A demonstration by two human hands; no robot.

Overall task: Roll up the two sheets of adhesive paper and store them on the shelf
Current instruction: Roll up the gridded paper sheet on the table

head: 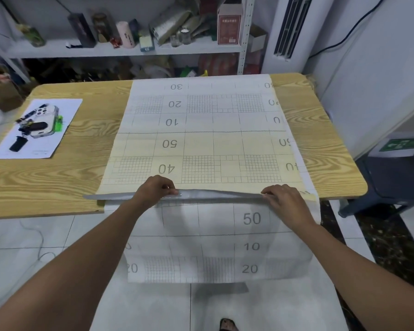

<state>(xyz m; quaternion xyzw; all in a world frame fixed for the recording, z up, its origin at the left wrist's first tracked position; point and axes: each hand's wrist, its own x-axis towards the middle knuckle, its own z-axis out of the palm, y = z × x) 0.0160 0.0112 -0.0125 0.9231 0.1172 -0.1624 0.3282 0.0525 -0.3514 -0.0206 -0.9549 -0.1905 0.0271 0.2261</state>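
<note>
Both hands were down at the near edge of the wood-grain surface point(46, 175), low in the middle of the frame. Your left hand point(157, 189) had its fingers curled in tight, pinching the turned-over grey edge point(215, 195) of the cream-yellow gridded adhesive sheet point(201, 149). Your right hand point(285, 199) matched it further right, fingers bent over the same fold and gripping it.

The cream sheet lay flat across the centre of the surface, on top of the white gridded adhesive sheet point(201, 108). That white one ran from the far edge and hung down over the near edge toward the floor.

This looked like the very first turn of the roll, with only a narrow lip folded and no tube formed yet. The next move called for rolling away from you, toward the top of the frame, with both hands level so the tube stayed straight. The crowded white metal shelf point(105, 52) waited across the upper frame, well beyond the surface.
</note>
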